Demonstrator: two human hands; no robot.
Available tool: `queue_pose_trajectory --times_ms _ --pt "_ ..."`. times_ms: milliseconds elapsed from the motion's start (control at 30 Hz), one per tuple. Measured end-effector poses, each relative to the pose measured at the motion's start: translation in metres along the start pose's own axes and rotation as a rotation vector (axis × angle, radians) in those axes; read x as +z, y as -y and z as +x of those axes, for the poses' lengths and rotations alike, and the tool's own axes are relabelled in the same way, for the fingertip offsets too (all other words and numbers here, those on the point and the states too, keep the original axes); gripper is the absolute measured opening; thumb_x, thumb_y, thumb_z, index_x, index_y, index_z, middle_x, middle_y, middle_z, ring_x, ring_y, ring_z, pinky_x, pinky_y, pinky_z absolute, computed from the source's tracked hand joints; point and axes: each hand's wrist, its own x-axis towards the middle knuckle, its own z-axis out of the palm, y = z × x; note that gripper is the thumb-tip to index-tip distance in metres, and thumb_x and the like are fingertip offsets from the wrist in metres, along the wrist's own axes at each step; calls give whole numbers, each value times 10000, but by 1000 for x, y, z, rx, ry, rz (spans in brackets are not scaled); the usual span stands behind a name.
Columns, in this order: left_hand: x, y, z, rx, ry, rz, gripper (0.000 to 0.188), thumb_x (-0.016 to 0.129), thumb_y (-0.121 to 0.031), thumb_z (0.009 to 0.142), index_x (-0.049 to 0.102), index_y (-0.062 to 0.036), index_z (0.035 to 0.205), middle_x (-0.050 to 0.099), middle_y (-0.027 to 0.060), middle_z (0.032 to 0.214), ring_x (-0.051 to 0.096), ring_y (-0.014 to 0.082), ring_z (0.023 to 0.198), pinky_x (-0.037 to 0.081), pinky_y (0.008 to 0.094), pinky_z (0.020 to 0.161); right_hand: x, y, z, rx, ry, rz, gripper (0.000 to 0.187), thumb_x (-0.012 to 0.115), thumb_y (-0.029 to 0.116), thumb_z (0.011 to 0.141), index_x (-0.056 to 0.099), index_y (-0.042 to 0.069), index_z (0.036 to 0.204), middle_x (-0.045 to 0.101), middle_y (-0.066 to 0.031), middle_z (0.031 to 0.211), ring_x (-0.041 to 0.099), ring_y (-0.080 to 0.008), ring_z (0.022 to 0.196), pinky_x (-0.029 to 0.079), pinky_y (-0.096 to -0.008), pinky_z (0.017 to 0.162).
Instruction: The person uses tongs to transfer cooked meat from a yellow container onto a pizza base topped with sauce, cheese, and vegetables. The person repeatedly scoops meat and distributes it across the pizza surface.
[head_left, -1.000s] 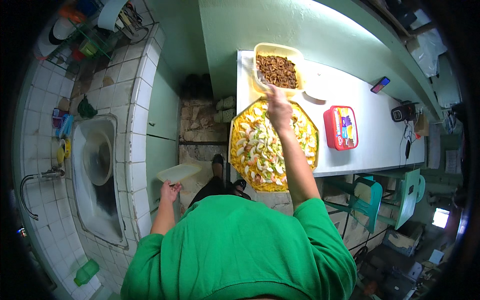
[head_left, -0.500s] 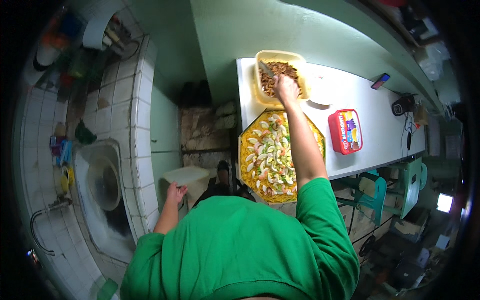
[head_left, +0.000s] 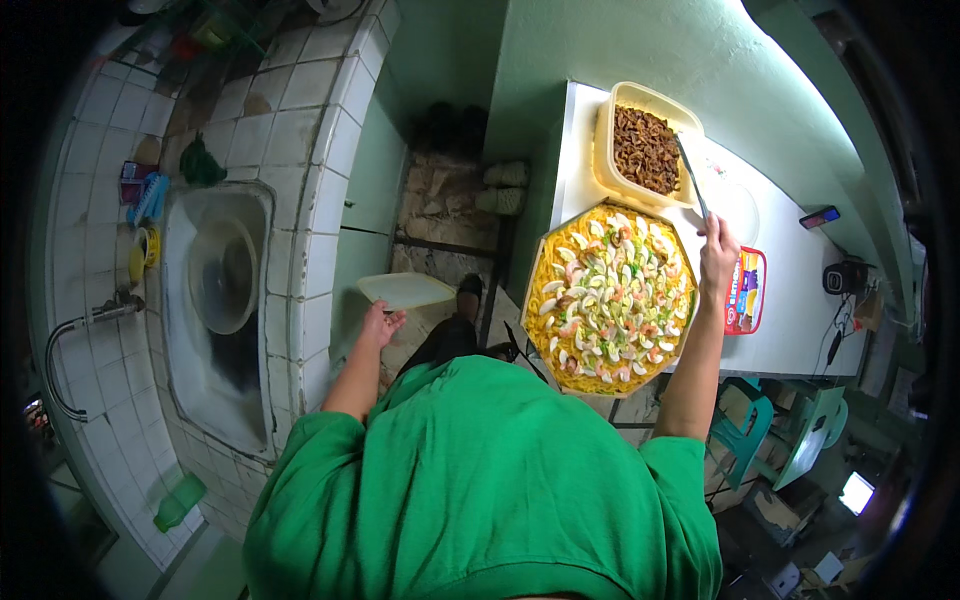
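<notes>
- Through the head camera I see the right hand (head_left: 718,255) closed around the handle of a slim grey metal utensil (head_left: 692,172), above the white rectangular table (head_left: 800,325).
- I follow the utensil's far end to the right rim of a pale-yellow plastic tub with rounded corners (head_left: 628,193); I can't tell its exact shape.
- That tub stands at the table's far-left corner, ahead and left of the right hand, filled with dark brown chopped pieces (head_left: 643,150).
- I have the left hand (head_left: 380,323) gripping the near edge of a flat, whitish, rectangular plastic lid (head_left: 405,290), well off the table's left edge.
- Between my two hands, at the table's near-left corner, lies an octagonal gold-edged tray (head_left: 533,285) of yellow noodles (head_left: 549,292), topped with white slices and green and pink bits (head_left: 615,300). The right forearm runs beside its right edge.
- Right of that forearm, toward the near edge, I see a red rectangular plastic tub (head_left: 748,290), its left side hidden by the wrist.
- Near the far edge lies a dark phone (head_left: 820,217).
</notes>
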Motion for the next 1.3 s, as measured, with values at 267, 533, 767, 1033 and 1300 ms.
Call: queue_pose_trajectory --times_ms 267,533,767,1033,1300 --pt "-11 29 -13 78 -123 -9 343 488 -212 882 440 -33 1170 533 155 1044 618 311 856 518 478 803 -102 -58 -103 85 -115 64 270 541 241 974 669 23 1071 569 -7 722 512 -86 694 420 -236 638" --pt "-24 48 -35 112 -107 4 387 508 -207 904 415 -14 1226 515 189 1101 609 345 914 524 498 827 -151 -102 -175 145 -158 18 271 544 243 974 670 19 1059 543 2 697 500 -82 672 415 -241 624" --pt "-32 61 -47 131 -141 -14 335 501 -208 907 453 -18 1179 525 182 1099 614 346 900 532 477 803 -163 -117 -198 132 -158 4 267 556 235 967 668 9 1053 544 2 692 502 -83 672 420 -240 624" --pt "-50 75 -44 133 -115 -71 398 494 -223 908 400 -21 1237 527 193 1133 619 341 899 526 490 815 -161 -120 -197 75 -175 13 277 566 255 960 673 14 1046 556 -4 694 511 -85 669 428 -245 631" --pt "-71 72 -40 107 -133 1 364 518 -229 870 448 -32 1167 549 164 1061 639 301 806 527 461 785 -111 -129 -192 110 -142 -40 335 501 306 954 664 13 931 546 -78 638 542 -180 623 445 -337 624"
